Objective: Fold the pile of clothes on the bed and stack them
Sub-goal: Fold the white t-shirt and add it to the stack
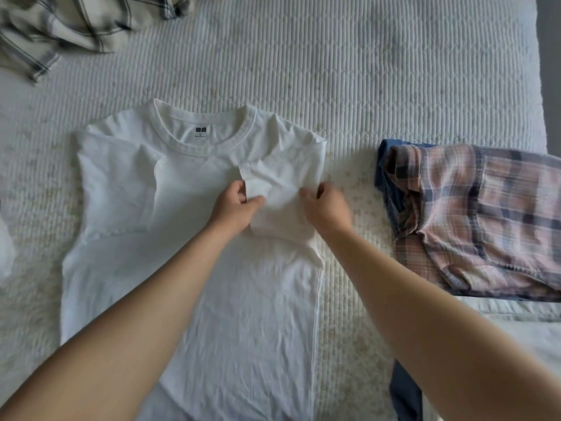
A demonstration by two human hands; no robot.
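Observation:
A white T-shirt [188, 268] lies flat on the bed, collar away from me, its right side folded inward over the chest. My left hand [235, 208] pinches the hem of the folded-in right sleeve [279, 189]. My right hand [326, 208] grips the same sleeve at the shirt's right folded edge. To the right lies a folded pink and blue plaid shirt [473, 217] on top of a blue garment [383, 168]. A crumpled cream plaid shirt [51, 25] lies at the far left corner.
The bed cover [334, 71] is white and ribbed. The bed's right edge [543, 86] runs down the far right. A blue piece of cloth [406, 393] shows near the bottom right. Some white cloth [6, 253] sits at the left border.

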